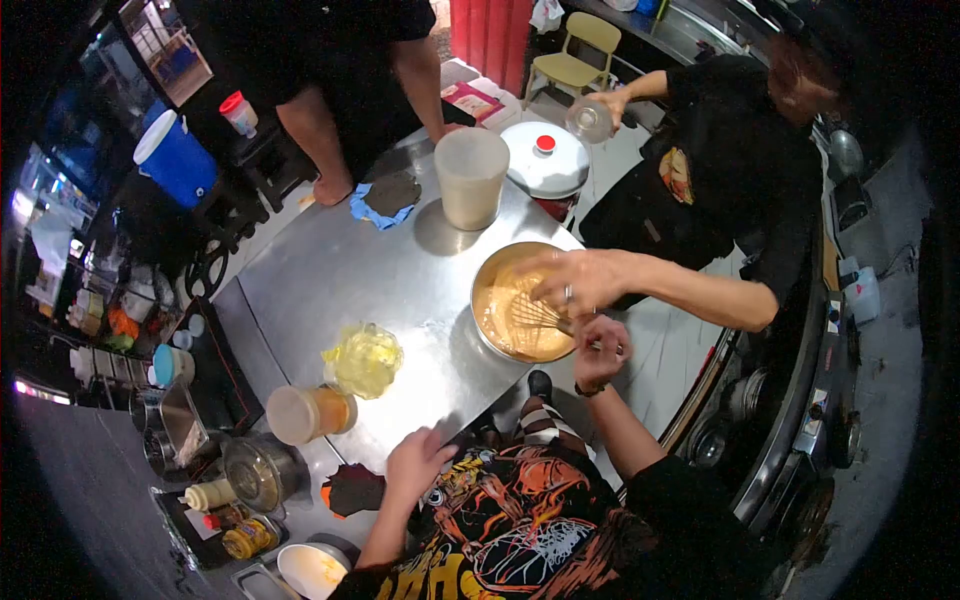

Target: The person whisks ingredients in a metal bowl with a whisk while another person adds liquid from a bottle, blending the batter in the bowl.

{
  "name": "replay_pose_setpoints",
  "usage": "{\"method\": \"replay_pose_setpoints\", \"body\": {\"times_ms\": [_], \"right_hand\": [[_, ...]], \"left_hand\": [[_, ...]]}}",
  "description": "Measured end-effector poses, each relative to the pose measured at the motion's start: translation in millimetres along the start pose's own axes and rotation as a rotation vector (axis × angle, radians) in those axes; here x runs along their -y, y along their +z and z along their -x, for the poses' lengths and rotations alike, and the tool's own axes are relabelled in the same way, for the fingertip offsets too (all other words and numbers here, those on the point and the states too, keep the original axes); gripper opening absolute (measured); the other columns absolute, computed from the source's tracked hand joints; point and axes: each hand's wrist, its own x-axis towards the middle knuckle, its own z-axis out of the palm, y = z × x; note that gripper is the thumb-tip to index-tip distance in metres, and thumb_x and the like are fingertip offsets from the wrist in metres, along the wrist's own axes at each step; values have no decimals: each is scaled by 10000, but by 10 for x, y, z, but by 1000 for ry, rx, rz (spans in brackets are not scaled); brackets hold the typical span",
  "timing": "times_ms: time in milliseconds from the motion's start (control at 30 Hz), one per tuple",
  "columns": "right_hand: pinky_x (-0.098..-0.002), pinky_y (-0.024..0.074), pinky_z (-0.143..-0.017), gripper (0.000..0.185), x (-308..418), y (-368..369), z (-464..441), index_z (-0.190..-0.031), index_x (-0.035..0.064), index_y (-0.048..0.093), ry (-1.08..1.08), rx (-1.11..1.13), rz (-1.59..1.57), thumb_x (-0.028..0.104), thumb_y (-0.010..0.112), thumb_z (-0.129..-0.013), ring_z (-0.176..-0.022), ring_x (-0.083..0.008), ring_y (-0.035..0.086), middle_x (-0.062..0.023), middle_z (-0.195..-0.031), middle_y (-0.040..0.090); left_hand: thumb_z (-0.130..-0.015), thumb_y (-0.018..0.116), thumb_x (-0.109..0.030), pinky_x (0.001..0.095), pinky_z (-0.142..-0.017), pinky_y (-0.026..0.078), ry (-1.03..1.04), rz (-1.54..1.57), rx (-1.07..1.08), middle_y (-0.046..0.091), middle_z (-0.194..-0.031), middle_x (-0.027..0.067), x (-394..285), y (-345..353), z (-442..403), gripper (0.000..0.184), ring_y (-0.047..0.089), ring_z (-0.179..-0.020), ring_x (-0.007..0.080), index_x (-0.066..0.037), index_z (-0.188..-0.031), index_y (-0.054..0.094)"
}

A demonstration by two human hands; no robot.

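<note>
A metal mixing bowl (pixel 476 318) of tan, creamy batter (pixel 497 300) stands near the table's right edge. My right hand (pixel 603 355) is closed around the handle end of a wire whisk (pixel 538 315), whose wires dip into the batter. Just above the bowl is a co-worker's hand (pixel 585 282) with a ring, blurred, fingers spread downward. That person's other hand (pixel 616 104) holds a clear container (pixel 590 119). My left hand (pixel 418 465) is by the near table edge, in front of my shirt, holding nothing visible, its fingers loosely extended.
On the steel table (pixel 310 270) are a tall translucent container (pixel 472 180), a crumpled clear plastic bag (pixel 365 360), a lidded amber tub (pixel 310 414) and a blue-and-dark cloth (pixel 388 200). A white-lidded pot (pixel 543 160) stands beyond. Another person (pixel 310 130) leans at the far side.
</note>
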Motion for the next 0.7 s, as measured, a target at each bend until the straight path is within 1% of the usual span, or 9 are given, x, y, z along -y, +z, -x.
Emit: {"method": "replay_pose_setpoints", "body": {"times_ms": [100,167,300,367,400,433,500,567,700], "right_hand": [[-297,329,-412,418,124,-8,-97,-633,8,448,-103,57,-310,290,440,-940,-444,-172,393,-71,-506,416],[-292,333,-417,453,134,11,-99,-621,8,451,-171,37,-390,336,445,-934,-417,-173,379,-72,-484,404],[-291,349,-443,399,-71,-33,-101,-609,33,415,-64,141,-257,259,433,-937,-438,-155,381,-66,-510,407],[-290,359,-456,336,-258,112,-135,-605,54,391,193,-156,-194,168,477,-908,-451,-138,381,-43,-518,380],[-259,360,-479,319,-160,179,-216,-563,38,407,408,-213,-408,56,521,-860,-494,-118,413,-44,-552,450],[-259,360,-479,319,-198,71,-185,-563,38,407,418,-217,-406,56,521,-860,-494,-118,413,-44,-552,450],[-264,338,-420,310,-265,-138,-284,-590,101,379,469,-49,-44,70,533,-858,-419,-107,348,-4,-508,348],[-250,286,-362,358,-222,-269,-539,-545,118,363,430,15,-159,82,534,-857,-364,-91,330,14,-455,346],[-248,322,-381,369,-336,212,-850,-531,84,387,262,-158,-271,100,559,-857,-394,-81,395,14,-482,415]], "left_hand": [[-744,725,-245,370,-838,459,328,354,-205,563,-1065,155,-471,281,-482,475,560,-985,308,-73,-1149,546],[-723,743,-231,392,-879,446,422,266,-230,502,-1164,190,-672,403,-790,500,521,-1054,346,-70,-1152,541],[-683,772,-204,414,-931,424,480,273,-377,430,-1248,262,-814,652,-1185,430,453,-1162,403,-58,-1042,586],[-673,778,-198,422,-938,421,483,242,-424,413,-1271,284,-788,714,-1286,397,434,-1188,418,-51,-996,601],[-662,782,-191,429,-929,429,502,258,-434,376,-1308,297,-813,683,-1327,374,427,-1197,426,-47,-960,608],[-651,786,-183,435,-921,437,526,269,-442,339,-1346,310,-820,647,-1339,351,421,-1206,433,-43,-924,616],[-625,799,-196,438,-900,453,521,258,-446,283,-1376,336,-782,609,-1406,377,434,-1195,442,-44,-916,615],[-604,823,-203,392,-866,484,552,253,-431,238,-1411,323,-724,624,-1370,344,468,-1190,401,-39,-822,613],[-600,831,-236,383,-828,506,585,225,-359,253,-1412,309,-736,609,-1349,365,502,-1169,364,-45,-846,641]]}}
